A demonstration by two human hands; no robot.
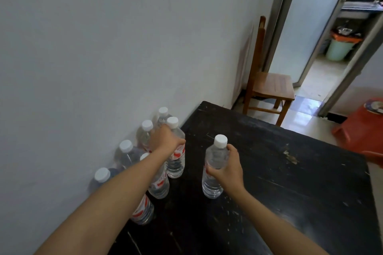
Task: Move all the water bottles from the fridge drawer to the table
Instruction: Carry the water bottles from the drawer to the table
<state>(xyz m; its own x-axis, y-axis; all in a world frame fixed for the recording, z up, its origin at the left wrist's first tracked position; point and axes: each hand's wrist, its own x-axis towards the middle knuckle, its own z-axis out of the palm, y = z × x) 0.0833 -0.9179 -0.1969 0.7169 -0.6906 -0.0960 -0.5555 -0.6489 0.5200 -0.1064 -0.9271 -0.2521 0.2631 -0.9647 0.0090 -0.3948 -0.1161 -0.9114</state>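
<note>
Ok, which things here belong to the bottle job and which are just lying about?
Job: left hand gripping left water bottle; right hand gripping right water bottle; bottles by the wall; black table.
Lying about: wooden chair; red stool; green bin.

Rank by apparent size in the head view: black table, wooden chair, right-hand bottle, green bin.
Black table
Wooden chair
Bottle held by the right hand
Green bin
The bin sits far off, so its last place is unsure.
</note>
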